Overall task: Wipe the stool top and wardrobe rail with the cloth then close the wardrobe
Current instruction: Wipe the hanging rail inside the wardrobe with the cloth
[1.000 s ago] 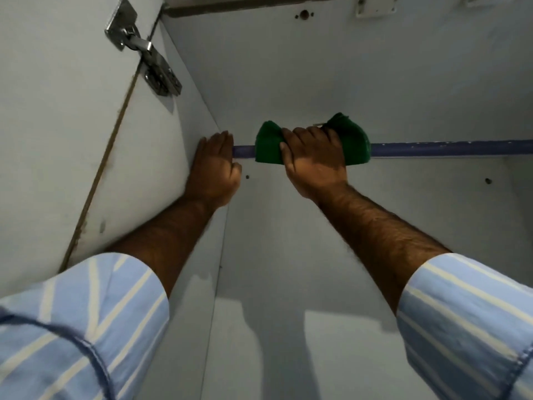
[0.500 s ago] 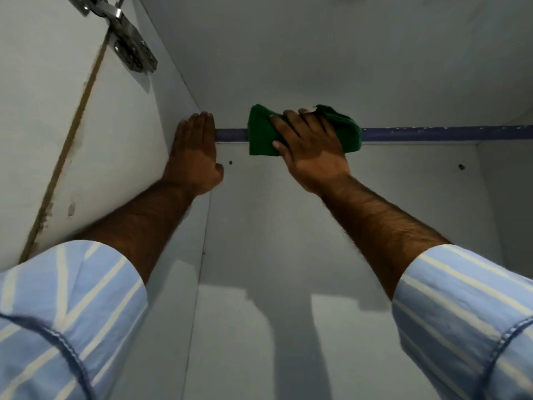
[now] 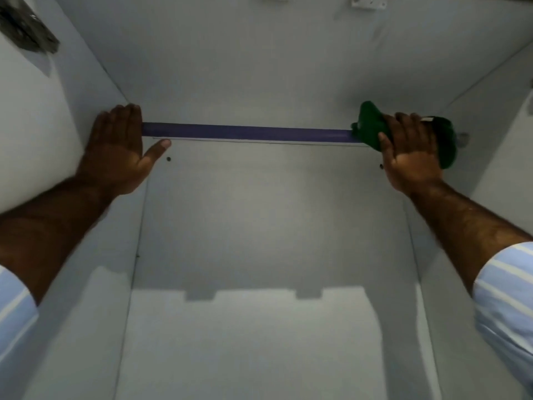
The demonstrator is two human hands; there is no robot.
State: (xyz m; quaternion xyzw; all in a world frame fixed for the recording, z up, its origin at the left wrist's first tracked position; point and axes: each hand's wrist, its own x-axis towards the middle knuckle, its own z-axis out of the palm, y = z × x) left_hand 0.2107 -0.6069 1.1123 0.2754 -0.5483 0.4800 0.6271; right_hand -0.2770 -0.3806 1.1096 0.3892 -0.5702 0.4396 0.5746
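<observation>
A dark blue wardrobe rail (image 3: 248,133) runs left to right across the white wardrobe interior. My right hand (image 3: 411,157) grips a green cloth (image 3: 372,125) wrapped around the rail at its right end, close to the right wall. My left hand (image 3: 118,151) lies flat with fingers together and thumb out against the left wall, where the rail's left end meets it. The stool is out of view.
White wardrobe back panel (image 3: 271,220) lies behind the rail, with side walls left and right. A metal door hinge (image 3: 27,28) shows blurred at the top left. Two white fittings (image 3: 367,1) sit at the top edge.
My right hand has slid the green cloth along the rail from near the left end to the right end. My left hand stays pressed on the left wall.
</observation>
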